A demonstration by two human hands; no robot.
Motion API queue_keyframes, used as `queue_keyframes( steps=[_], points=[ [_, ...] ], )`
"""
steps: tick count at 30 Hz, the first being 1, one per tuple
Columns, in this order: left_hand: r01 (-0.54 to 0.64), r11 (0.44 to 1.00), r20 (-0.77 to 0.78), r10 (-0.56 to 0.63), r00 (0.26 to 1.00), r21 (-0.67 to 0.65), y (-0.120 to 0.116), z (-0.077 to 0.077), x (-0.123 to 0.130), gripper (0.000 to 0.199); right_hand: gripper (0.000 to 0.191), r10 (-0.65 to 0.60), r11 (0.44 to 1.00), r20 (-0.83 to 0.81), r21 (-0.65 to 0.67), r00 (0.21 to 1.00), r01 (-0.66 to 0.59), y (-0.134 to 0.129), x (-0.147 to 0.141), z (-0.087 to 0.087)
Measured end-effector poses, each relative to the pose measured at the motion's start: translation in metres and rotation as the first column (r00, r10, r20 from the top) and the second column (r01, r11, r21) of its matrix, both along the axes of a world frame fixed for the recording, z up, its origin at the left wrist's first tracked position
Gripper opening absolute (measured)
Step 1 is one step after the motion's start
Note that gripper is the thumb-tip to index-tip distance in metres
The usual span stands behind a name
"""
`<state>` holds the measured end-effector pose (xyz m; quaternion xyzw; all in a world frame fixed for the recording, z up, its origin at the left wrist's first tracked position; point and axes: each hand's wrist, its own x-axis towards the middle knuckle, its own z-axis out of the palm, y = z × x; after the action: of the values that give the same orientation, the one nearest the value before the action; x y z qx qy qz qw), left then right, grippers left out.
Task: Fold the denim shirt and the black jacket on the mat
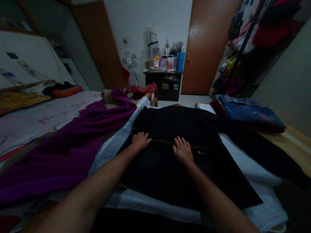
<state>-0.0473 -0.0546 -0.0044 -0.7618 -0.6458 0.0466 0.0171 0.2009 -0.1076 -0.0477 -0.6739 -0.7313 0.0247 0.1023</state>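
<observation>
"Black garment (160, 171) under both hands?"

"Yes. The left hand (141, 141) and the right hand (183, 151) rest palm-down on it, fingers loosely spread, gripping nothing."

"What shows beside them?"

"A thin line (162, 141) between them, and small buttons (202, 153) right of the right hand."

"And the garment itself?"

"Spread over pale cloth (243, 158), one sleeve (262, 150) stretching off to the right."

"Further out?"

"Purple cloth (80, 132) on the left, folded blue clothing (250, 111) on the right, a fan (130, 60) and dark cabinet (153, 84) by the back wall (145, 13)."
</observation>
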Motion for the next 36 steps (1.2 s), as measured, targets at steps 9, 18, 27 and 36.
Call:
queue_keyframes(
  steps=[9, 18, 27, 36],
  points=[
    [-0.045, 0.998, -0.013, 0.046, 0.999, 0.035, 0.038, -0.012, -0.003, 0.063, 0.055, 0.006, 1.000, -0.003, 0.010, 1.000, -0.006, 0.000, 0.001, 0.000],
    [-0.014, 0.999, 0.044, 0.012, 0.999, 0.032, 0.026, -0.033, 0.003, 0.063, 0.055, 0.006, 1.000, -0.017, 0.000, 1.000, -0.006, 0.000, 0.001, 0.002],
    [-0.016, 1.000, 0.059, 0.016, 0.998, -0.001, 0.037, -0.017, 0.017, 0.065, 0.055, 0.002, 1.000, -0.011, -0.015, 1.000, -0.003, -0.001, 0.000, 0.005],
    [-0.288, 0.957, 0.119, 0.288, 0.950, -0.015, 0.086, 0.011, 0.030, 0.095, 0.053, 0.007, 1.000, -0.017, -0.029, 1.000, -0.008, 0.000, -0.001, 0.015]
  ],
)
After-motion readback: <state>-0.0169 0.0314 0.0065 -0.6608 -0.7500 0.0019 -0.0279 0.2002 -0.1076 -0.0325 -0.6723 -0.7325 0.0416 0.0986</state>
